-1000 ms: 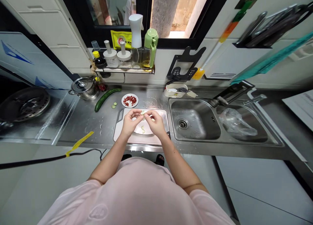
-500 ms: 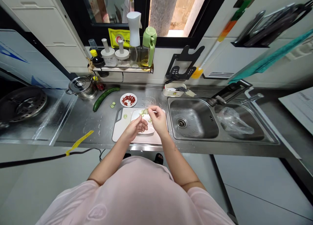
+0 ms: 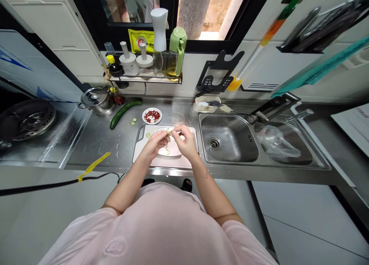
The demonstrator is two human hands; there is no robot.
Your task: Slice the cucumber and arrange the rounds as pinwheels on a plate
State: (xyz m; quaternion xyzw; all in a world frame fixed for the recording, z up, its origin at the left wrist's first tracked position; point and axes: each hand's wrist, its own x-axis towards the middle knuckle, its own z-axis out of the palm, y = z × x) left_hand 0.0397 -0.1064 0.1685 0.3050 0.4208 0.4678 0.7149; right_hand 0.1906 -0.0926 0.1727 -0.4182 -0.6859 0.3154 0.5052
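Note:
Above a white plate my two hands meet at the fingertips around a thin cucumber slice. My left hand pinches it from the left, and my right hand grips it from the right. Fingers cover much of the slice. Pale green cucumber pieces lie on the plate, partly hidden by my hands. Under the plate is a cutting board with a grey handle. A single cucumber slice rests on the board, left of the plate.
A whole cucumber, a few loose slices and a dish of chopped red bits are behind the board. A lidded pot stands back left. The double sink is right; a seasoning rack hangs above.
My hands have come together. The left fingers now close on the cucumber slice that the right hand was holding up, and the right hand has turned slightly inward.

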